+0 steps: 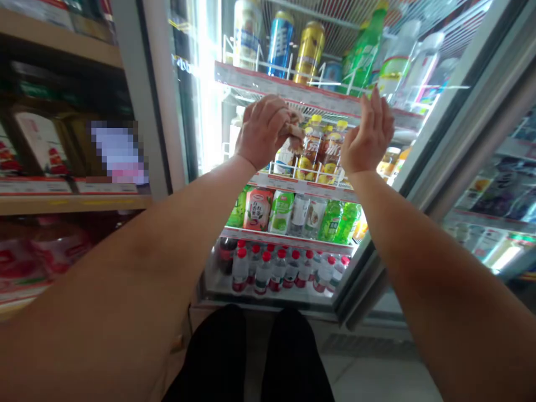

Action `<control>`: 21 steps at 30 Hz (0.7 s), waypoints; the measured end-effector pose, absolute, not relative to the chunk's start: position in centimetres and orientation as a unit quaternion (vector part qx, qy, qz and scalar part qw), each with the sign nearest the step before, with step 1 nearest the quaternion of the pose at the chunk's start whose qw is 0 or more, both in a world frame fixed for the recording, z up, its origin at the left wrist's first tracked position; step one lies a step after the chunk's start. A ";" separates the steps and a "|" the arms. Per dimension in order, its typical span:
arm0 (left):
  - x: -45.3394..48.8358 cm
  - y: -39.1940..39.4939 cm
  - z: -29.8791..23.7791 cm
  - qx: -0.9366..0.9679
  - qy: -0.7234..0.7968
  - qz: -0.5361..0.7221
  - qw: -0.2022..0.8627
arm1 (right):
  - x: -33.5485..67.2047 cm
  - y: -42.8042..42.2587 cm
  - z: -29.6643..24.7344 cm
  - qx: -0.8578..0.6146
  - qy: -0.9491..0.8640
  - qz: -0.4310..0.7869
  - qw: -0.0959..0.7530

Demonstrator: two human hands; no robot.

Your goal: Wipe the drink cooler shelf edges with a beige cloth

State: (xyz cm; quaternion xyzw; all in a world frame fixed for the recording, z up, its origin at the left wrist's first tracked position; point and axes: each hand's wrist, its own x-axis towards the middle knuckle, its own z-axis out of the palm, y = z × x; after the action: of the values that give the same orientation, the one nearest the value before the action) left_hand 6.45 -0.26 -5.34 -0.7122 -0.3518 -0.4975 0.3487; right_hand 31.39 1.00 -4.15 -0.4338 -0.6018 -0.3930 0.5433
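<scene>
My left hand [263,131] is closed around a crumpled brownish cloth [296,137], just below the front edge of the upper shelf [288,86] in a lit drinks fridge. Most of the cloth is hidden by my fingers. My right hand [368,134] is raised near the right part of that shelf edge, fingers stretched upward and nothing visible in it. Whether its fingertips touch the edge I cannot tell. Between and behind my hands stand yellow-capped bottles with brown labels [312,148] on the middle shelf.
Cans [310,53] and a green bottle [364,50] stand on the upper shelf. Lower down are cartons [258,209] and red-capped water bottles [262,273]. A metal door frame [435,184] borders the right. Shelves with large bottles [42,139] are at the left.
</scene>
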 end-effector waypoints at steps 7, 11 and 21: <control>6.2 1.1 -5.0 -0.615 -0.393 -0.614 0.301 | 31.5 1.3 -4.1 -0.425 -0.605 -0.383 0.554; 6.5 0.8 -5.0 -0.581 -0.370 -0.646 0.329 | 31.4 1.1 -4.1 -0.426 -0.600 -0.394 0.550; 5.8 1.4 -5.4 -0.603 -0.360 -0.619 0.353 | 31.3 1.1 -4.1 -0.431 -0.603 -0.389 0.548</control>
State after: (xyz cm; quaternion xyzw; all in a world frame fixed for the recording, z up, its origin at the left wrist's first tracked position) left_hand 5.77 1.40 -5.42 -0.6028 -0.3600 -0.6186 0.3527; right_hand 31.34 1.06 -4.06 -0.4306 -0.6031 -0.3886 0.5475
